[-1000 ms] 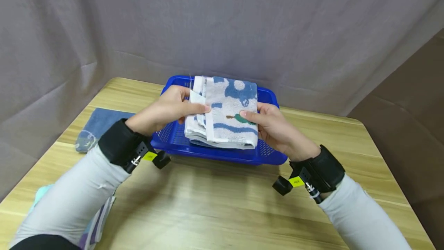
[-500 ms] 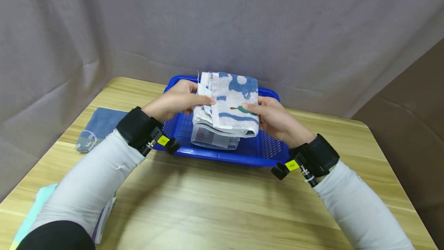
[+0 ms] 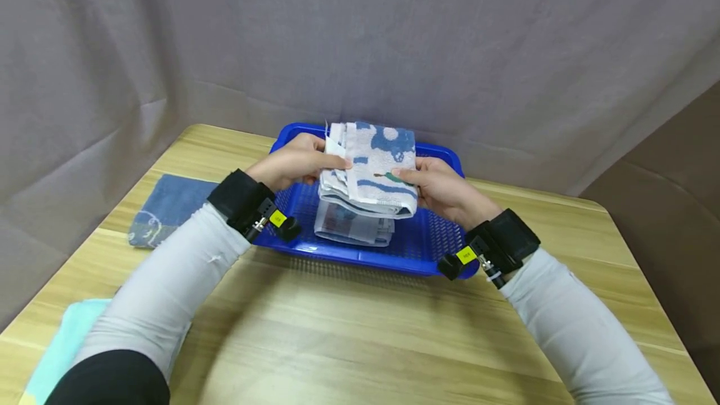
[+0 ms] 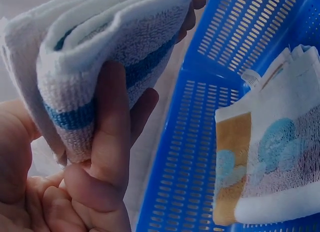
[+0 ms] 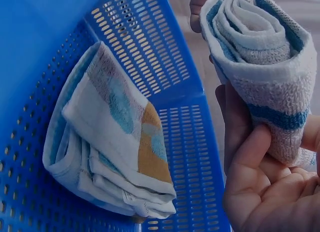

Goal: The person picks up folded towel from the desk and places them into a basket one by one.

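Observation:
Both hands hold a folded white towel (image 3: 371, 189) with blue patterns and a small green shape, above the blue basket (image 3: 360, 257). My left hand (image 3: 298, 160) pinches its left side, thumb on top and fingers beneath. On the right side my right hand (image 3: 447, 189) grips it the same way. The wrist views show the towel's rolled, layered edge with a blue stripe between fingers and thumb. Below it, inside the basket, lies another folded towel (image 5: 112, 127), white with a brown band and light blue shapes; the held towel covers part of it in the head view.
A folded blue towel (image 3: 174, 205) lies on the wooden table (image 3: 365, 336) left of the basket. Nearer the front left, a turquoise cloth (image 3: 67, 342) is partly hidden by my left sleeve (image 3: 152, 289). A grey curtain (image 3: 360, 42) hangs behind the table's far edge.
The held towel has risen off the basket and shifted slightly back and right, uncovering the towel inside. Both hands moved with it, keeping their grip. Little differs over the last half second.

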A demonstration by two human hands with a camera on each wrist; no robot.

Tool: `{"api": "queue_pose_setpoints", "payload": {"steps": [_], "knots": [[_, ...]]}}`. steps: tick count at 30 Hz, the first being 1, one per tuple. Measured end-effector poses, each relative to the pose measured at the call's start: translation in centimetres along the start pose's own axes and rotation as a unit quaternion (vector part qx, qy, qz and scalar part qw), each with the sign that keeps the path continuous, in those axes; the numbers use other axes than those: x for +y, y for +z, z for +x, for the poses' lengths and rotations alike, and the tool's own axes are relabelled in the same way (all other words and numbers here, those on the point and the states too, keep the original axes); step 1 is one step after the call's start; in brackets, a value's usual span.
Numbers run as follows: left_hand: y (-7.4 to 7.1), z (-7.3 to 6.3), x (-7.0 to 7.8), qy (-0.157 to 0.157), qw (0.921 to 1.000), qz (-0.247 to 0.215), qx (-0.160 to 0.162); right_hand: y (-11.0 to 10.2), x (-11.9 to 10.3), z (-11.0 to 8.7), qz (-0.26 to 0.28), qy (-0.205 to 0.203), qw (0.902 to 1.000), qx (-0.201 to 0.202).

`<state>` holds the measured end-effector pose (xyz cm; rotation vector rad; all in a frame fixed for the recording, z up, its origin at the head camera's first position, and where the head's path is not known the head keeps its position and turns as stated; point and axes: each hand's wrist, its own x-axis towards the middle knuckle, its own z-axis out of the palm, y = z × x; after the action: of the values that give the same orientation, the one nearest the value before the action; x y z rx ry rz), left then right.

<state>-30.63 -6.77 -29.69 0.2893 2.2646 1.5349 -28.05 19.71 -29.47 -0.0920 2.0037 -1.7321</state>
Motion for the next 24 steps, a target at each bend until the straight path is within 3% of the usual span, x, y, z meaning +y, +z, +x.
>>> {"api": "queue_pose_setpoints", "payload": {"steps": [12, 24], "knots": [[-0.2, 1.1, -0.3, -0.030, 0.9995, 0.010, -0.001, -0.5, 0.5, 1.3, -0.012, 0.007, 0.9999, -0.003], [0.2, 2.1, -1.4, -0.067, 0.9977, 0.008, -0.010, -0.7, 1.4, 2.9, -0.017, 0.045, 0.9988, 0.004]]}}
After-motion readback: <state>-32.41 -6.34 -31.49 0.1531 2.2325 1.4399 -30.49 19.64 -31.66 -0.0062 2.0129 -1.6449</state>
